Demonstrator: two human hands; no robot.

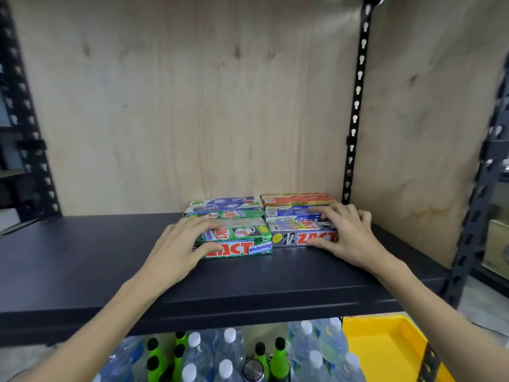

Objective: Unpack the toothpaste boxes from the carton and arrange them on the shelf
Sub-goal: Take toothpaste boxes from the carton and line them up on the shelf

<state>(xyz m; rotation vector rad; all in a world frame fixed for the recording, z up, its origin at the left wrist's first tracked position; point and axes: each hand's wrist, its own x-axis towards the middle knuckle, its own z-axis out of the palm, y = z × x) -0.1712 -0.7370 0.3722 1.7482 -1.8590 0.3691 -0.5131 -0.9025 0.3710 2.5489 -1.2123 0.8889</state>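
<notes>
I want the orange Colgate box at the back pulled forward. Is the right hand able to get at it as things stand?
Probably yes. The right hand rests on the grey Zact box just in front; the orange Colgate box lies uncovered on top of the back stack, with open space above.

Plywood panels (pixel 192 106) back the bay between black perforated steel uprights (pixel 358 100), grey floor (pixel 479 307) at right.
</notes>
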